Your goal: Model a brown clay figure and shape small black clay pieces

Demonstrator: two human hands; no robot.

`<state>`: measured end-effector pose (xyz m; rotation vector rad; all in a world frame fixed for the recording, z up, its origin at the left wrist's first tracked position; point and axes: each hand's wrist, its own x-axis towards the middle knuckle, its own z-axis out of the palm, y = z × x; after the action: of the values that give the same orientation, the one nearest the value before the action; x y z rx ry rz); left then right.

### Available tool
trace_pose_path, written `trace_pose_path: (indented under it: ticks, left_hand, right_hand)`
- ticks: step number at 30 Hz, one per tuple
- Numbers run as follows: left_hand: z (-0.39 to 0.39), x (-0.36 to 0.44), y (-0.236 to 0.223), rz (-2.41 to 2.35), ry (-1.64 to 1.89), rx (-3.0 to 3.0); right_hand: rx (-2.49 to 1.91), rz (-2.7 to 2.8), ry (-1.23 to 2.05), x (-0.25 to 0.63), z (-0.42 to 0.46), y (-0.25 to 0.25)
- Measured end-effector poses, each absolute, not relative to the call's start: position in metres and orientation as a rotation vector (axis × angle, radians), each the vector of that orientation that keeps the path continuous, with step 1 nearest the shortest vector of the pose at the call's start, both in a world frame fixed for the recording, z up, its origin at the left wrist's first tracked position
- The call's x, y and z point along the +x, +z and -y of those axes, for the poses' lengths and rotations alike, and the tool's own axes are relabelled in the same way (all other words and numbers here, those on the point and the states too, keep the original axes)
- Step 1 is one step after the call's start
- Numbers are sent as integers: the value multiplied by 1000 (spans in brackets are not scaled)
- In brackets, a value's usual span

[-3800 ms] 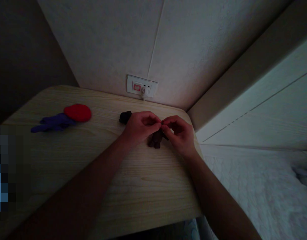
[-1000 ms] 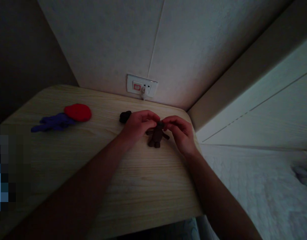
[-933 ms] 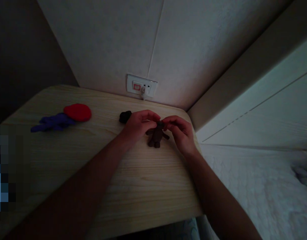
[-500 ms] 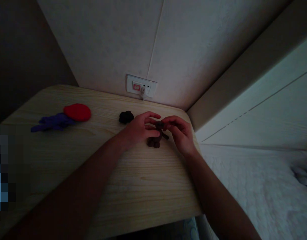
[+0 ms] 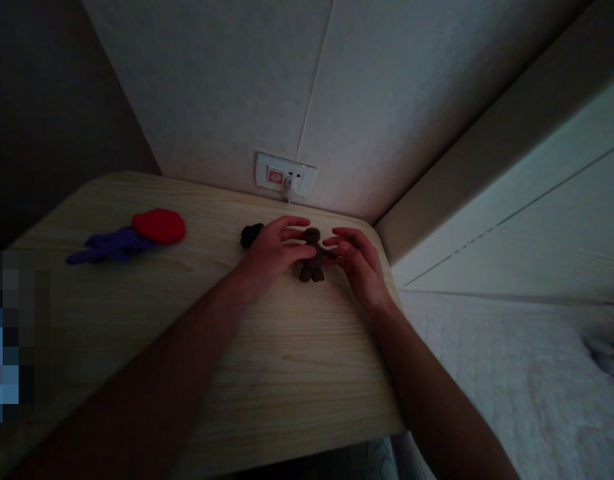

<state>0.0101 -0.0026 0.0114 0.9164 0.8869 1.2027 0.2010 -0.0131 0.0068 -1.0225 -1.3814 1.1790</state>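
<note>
- Left grip (image 5: pixel 274 251) pinches brown, clay-like, doll-shaped figure (image 5: pixel 314 261); hard squeeze could dent it.
- Right grip (image 5: pixel 361 267) loosely spread, figure's arm (image 5: pixel 329 254) beside it; knock might detach limb.

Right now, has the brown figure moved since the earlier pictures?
Yes: the brown figure has shifted slightly upward in view, closer to the wall socket; whether slid or lifted, I can't tell.
</note>
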Motion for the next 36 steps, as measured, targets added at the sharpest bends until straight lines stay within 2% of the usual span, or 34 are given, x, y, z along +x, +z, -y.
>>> trace_pose_path:
  ticks: [7, 11, 15, 23, 27, 36]
  left_hand:
    - [4, 9, 15, -804, 1314, 870]
    - [6, 11, 15, -818, 1276, 945]
    - [5, 12, 13, -788, 1262, 953]
    - [3, 14, 8, -792, 1112, 918]
    - [6, 16, 10, -825, 1004, 1115]
    - [4, 16, 1, -876, 1049, 1212]
  right_hand:
    - [-977, 1314, 1468, 196, 13, 5]
    - [-931, 1303, 1508, 192, 14, 6]
    - [-944, 1299, 1469, 192, 14, 7]
    - [-972, 1216, 1165, 198, 6, 10]
    - [-992, 1257, 1117, 198, 7, 11]
    - [-993, 1308, 1094, 199, 6, 6]
